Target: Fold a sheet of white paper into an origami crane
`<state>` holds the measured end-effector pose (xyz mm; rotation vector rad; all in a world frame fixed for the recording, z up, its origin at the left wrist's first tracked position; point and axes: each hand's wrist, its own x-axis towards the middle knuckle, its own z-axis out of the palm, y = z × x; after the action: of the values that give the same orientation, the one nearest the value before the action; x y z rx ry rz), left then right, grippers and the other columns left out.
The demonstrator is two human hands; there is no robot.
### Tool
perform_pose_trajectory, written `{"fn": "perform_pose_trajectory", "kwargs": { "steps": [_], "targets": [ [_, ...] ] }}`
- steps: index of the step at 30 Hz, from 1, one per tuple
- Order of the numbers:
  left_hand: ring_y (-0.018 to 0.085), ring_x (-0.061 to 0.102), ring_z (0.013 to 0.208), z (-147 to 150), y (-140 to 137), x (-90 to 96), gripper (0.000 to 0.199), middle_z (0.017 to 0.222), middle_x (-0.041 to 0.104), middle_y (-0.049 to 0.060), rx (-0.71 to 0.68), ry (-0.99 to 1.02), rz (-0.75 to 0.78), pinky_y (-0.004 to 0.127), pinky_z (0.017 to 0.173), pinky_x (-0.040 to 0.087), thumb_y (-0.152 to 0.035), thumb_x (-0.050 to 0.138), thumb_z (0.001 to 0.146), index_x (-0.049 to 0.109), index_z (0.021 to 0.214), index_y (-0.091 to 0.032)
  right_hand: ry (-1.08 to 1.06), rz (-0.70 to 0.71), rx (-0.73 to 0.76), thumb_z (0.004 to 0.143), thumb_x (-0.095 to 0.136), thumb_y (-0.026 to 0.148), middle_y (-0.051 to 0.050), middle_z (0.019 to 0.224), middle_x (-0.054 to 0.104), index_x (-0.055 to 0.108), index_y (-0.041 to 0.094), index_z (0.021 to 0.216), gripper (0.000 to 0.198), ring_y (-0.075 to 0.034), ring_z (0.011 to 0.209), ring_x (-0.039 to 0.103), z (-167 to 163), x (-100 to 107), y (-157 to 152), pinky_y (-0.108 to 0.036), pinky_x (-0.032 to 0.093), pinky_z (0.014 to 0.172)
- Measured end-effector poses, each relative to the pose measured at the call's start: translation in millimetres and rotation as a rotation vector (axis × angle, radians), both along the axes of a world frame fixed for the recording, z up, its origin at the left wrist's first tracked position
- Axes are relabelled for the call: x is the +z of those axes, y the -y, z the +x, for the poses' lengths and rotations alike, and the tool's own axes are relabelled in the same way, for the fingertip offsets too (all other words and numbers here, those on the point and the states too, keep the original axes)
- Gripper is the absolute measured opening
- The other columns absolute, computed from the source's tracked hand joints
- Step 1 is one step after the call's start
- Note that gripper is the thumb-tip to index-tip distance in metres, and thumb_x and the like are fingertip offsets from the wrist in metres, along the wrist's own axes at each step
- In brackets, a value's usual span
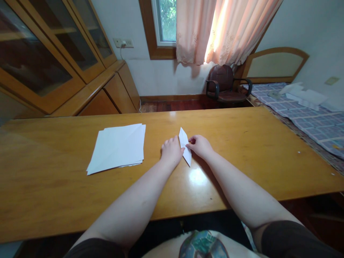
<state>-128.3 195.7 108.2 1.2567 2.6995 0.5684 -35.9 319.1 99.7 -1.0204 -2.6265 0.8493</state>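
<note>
A narrow piece of folded white paper, pointed at both ends, lies on the wooden table in front of me. My left hand rests palm down beside its left edge. The fingers lie flat on the tabletop, and the thumb reaches out to touch the paper near its middle. From the right, my right hand pinches the paper's right edge between thumb and curled fingers. Part of that edge is hidden by the fingertips.
A stack of white paper sheets lies on the table to the left. Beyond the table are a wooden cabinet, a brown armchair and a bed. Small white scraps dot the table's right side.
</note>
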Motion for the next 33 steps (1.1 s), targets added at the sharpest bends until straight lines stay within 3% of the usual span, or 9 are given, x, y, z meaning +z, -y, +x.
{"fn": "perform_pose_trajectory", "kwargs": {
  "steps": [4, 9, 15, 20, 27, 33],
  "targets": [
    [0.029, 0.055, 0.103, -5.9, -1.5, -4.3, 0.054, 0.108, 0.065, 0.009, -0.029, 0.08, 0.04, 0.041, 0.088, 0.041, -0.031, 0.067, 0.073, 0.048, 0.123, -0.021, -0.019, 0.063, -0.001, 0.068, 0.07, 0.032, -0.006, 0.09, 0.067, 0.068, 0.019, 0.088, 0.023, -0.017, 0.079, 0.059, -1.1, -2.5, -0.8, -0.026, 0.04, 0.068],
    [0.024, 0.058, 0.098, -11.8, -5.9, -12.7, 0.058, 0.101, 0.066, 0.006, -0.048, 0.19, 0.218, 0.036, 0.087, 0.042, -0.021, 0.069, 0.068, 0.049, 0.122, -0.021, -0.095, -0.057, -0.026, 0.066, 0.07, 0.027, -0.003, 0.083, 0.067, 0.066, 0.019, 0.084, 0.02, -0.014, 0.072, 0.059, -2.1, -4.5, -1.3, -0.024, 0.039, 0.063],
    [0.014, 0.06, 0.071, -10.0, -7.4, -11.7, 0.024, 0.079, 0.064, 0.001, -0.065, 0.394, 0.321, 0.025, 0.066, 0.046, -0.022, 0.061, 0.073, 0.057, 0.097, -0.018, -0.219, -0.216, -0.043, 0.067, 0.066, 0.028, 0.0, 0.073, 0.064, 0.062, 0.017, 0.077, 0.015, -0.011, 0.063, 0.055, -2.4, -3.7, 0.7, -0.022, 0.039, 0.059],
    [0.012, 0.059, 0.062, -8.9, -6.5, -5.9, 0.014, 0.071, 0.062, -0.001, 0.014, 0.41, 0.35, 0.023, 0.059, 0.044, -0.02, 0.059, 0.073, 0.056, 0.087, -0.018, -0.199, -0.261, -0.006, 0.067, 0.064, 0.039, 0.003, 0.059, 0.056, 0.059, 0.018, 0.069, 0.023, -0.01, 0.054, 0.047, 0.0, -0.5, 2.9, -0.022, 0.032, 0.052],
    [0.014, 0.064, 0.074, -5.0, -4.1, 4.1, 0.01, 0.083, 0.069, 0.002, -0.038, 0.449, 0.463, 0.025, 0.071, 0.05, -0.022, 0.055, 0.081, 0.062, 0.087, -0.019, -0.299, -0.373, -0.032, 0.067, 0.06, 0.037, 0.004, 0.056, 0.052, 0.056, 0.017, 0.063, 0.021, -0.01, 0.053, 0.045, 0.5, 1.1, 2.7, -0.023, 0.032, 0.052],
    [0.016, 0.063, 0.086, -3.6, 0.2, 9.1, 0.012, 0.09, 0.069, 0.002, -0.109, 0.382, 0.48, 0.028, 0.078, 0.049, -0.024, 0.055, 0.082, 0.064, 0.089, -0.021, -0.422, -0.571, -0.052, 0.065, 0.06, 0.039, 0.002, 0.056, 0.055, 0.061, 0.015, 0.07, 0.024, -0.011, 0.052, 0.047, -1.0, -0.5, 1.2, -0.024, 0.036, 0.052]
  ]
}}
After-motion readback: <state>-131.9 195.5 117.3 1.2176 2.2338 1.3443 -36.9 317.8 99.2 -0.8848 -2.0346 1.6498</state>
